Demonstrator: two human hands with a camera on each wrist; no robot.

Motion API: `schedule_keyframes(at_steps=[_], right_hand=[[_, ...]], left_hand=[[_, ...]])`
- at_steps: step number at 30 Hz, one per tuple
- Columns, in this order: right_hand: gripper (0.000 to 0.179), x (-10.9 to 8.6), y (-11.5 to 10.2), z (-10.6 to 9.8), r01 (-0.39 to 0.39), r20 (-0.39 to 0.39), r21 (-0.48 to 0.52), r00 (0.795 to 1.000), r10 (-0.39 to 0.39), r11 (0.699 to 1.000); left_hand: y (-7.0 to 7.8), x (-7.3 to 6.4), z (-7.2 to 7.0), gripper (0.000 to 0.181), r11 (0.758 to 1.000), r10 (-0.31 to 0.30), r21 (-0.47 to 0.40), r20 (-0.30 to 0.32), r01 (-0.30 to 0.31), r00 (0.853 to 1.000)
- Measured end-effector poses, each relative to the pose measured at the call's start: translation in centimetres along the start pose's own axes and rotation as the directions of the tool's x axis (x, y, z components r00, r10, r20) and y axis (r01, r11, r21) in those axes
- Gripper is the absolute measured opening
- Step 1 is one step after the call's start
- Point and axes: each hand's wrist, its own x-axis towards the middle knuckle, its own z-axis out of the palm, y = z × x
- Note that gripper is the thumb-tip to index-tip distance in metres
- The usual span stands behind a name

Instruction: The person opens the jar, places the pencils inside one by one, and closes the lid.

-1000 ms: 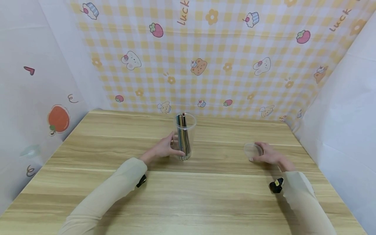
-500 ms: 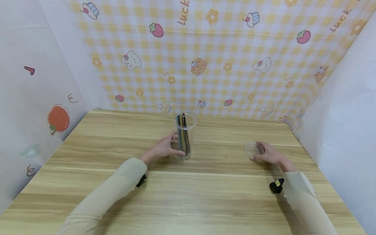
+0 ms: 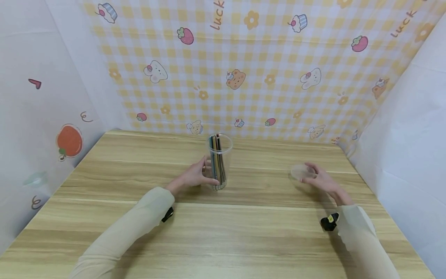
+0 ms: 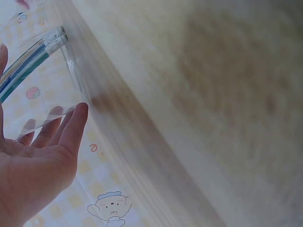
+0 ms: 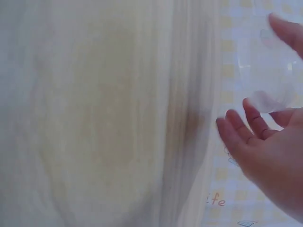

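Note:
A tall clear plastic cup (image 3: 227, 161) stands upright on the wooden table, with several pencils (image 3: 217, 162) bundled inside, leaning to its left side. My left hand (image 3: 195, 175) holds the cup's lower left side, thumb in front and fingers round the back; the left wrist view shows the same hand (image 4: 42, 161) and the pencils' pale ends (image 4: 56, 39). Off to the right, my right hand (image 3: 322, 180) holds a clear round lid (image 3: 300, 172) by its right edge between thumb and fingers. The lid (image 5: 265, 61) is blurred and see-through in the right wrist view.
The wood-grain table (image 3: 223, 240) spreads under both arms. Behind it hangs a yellow checked cloth (image 3: 258, 54) with cartoon prints. White cloth walls (image 3: 24, 128) close off the left and right sides.
The right hand has risen slightly with the lid, which has shifted a little farther from me and changed its tilt. The left hand, cup and pencils have stayed in place.

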Motion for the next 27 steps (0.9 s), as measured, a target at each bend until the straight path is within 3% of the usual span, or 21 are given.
schedule_keyframes(at_steps=[10,14,23,27], right_hand=[[0.075,-0.1,-2.1,0.5,0.009,0.011,0.232,1.0,-0.012,0.973],[0.074,0.1,-3.3,0.9,0.052,-0.004,0.342,0.999,-0.053,0.938],[0.067,0.4,-4.8,1.5,0.135,0.017,0.545,0.985,-0.173,0.827],[0.066,0.3,-5.6,1.7,0.129,0.033,0.558,0.984,-0.177,0.82]], left_hand=[[0.0,0.1,0.0,0.087,1.0,-0.002,0.031,-0.003,0.002,1.0],[0.0,0.1,0.0,0.085,1.0,-0.012,0.011,-0.001,0.012,1.0],[0.1,0.0,0.1,0.084,0.999,-0.022,-0.03,-0.002,0.022,1.0],[0.1,0.1,0.1,0.083,0.999,-0.02,-0.031,-0.001,0.02,1.0]])
